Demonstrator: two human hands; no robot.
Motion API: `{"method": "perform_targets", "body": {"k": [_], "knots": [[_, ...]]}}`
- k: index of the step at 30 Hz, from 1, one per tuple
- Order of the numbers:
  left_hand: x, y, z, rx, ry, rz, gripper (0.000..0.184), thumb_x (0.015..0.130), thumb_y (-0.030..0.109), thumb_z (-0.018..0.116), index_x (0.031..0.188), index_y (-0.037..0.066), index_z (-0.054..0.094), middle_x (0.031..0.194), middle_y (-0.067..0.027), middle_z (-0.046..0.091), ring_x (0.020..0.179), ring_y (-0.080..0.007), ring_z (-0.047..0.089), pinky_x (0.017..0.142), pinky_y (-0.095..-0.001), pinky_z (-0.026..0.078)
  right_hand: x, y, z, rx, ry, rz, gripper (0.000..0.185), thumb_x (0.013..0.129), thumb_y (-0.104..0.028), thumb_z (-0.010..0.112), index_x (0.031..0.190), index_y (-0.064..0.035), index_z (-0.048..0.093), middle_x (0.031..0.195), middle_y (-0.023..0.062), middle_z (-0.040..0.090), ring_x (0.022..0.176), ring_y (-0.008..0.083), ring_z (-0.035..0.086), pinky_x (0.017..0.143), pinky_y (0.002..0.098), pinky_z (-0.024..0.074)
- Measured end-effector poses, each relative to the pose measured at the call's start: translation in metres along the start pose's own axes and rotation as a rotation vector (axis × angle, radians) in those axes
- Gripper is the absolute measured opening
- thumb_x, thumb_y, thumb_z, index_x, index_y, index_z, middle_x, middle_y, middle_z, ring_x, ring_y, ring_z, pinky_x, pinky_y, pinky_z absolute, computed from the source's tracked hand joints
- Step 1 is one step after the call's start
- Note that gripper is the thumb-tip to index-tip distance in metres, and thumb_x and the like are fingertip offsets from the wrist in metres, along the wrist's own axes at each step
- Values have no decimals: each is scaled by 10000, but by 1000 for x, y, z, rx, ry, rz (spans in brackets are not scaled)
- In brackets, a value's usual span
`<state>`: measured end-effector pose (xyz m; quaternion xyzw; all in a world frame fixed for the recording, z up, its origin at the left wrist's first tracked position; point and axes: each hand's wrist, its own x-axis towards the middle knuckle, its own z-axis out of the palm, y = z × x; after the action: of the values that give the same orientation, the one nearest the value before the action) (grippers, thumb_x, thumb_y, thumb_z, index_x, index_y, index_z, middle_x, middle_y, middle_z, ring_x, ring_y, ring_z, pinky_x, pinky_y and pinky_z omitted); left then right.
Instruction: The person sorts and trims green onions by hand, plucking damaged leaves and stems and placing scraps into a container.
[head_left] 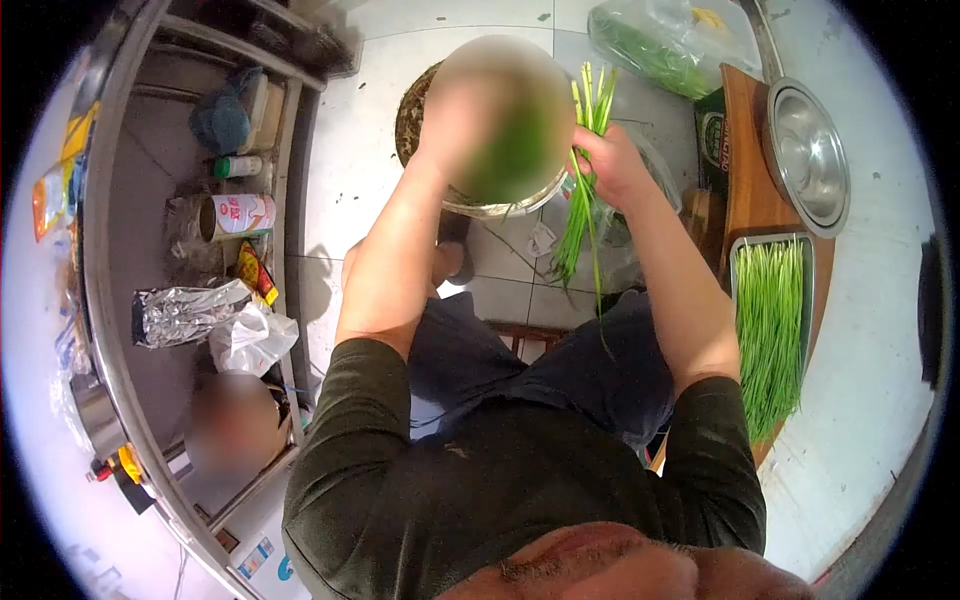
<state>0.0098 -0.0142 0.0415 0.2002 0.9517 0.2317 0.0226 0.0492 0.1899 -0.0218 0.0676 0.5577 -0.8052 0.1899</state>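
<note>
My right hand (612, 168) is closed around a bunch of garlic chives (571, 238). Their pale cut ends point up and the green leaves hang down towards my knees. My left hand (455, 125) is over a round bucket (490, 210) on the floor between my legs. A blurred patch covers that hand and most of the bucket's opening, so its fingers are hidden. Green shows through the blur, and dark brown matter lines the bucket's left side. More garlic chives (768, 330) lie lengthwise in a metal tray (737, 262) to my right.
A steel bowl (808, 155) sits on a wooden board (750, 160) at the right, behind the tray. Beyond it lies a clear plastic bag (655, 45) of greens. On my left, a shelf rack (290, 150) holds a can (238, 216), foil and a white bag (255, 338).
</note>
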Motion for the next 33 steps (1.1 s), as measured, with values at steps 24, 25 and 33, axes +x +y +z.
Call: {"method": "perform_targets", "body": {"k": [24, 25, 33], "knots": [[3, 2, 49, -1234, -68, -346, 378, 921, 206, 613, 1252, 37, 544, 1175, -98, 601, 1044, -189, 587, 846, -352, 510, 2, 4, 5, 55, -82, -101, 62, 881, -83, 598, 851, -31, 611, 721, 17, 571, 581, 107, 504, 525, 269, 412], [2, 7, 46, -1192, -68, -333, 372, 926, 204, 603, 1253, 36, 540, 1177, -100, 599, 1043, -190, 587, 844, -351, 512, 2, 5, 5, 52, -107, -101, 63, 884, -85, 597, 854, -31, 611, 734, 21, 576, 592, 109, 510, 529, 270, 414], [-9, 30, 23, -1185, 86, -366, 295, 975, 190, 511, 1223, 30, 521, 1145, -102, 590, 990, -185, 592, 785, -336, 524, -10, -8, 15, 117, 168, -108, 230, 914, -167, 585, 1056, 3, 646, 871, 71, 649, 741, 142, 600, 647, 277, 483]]}}
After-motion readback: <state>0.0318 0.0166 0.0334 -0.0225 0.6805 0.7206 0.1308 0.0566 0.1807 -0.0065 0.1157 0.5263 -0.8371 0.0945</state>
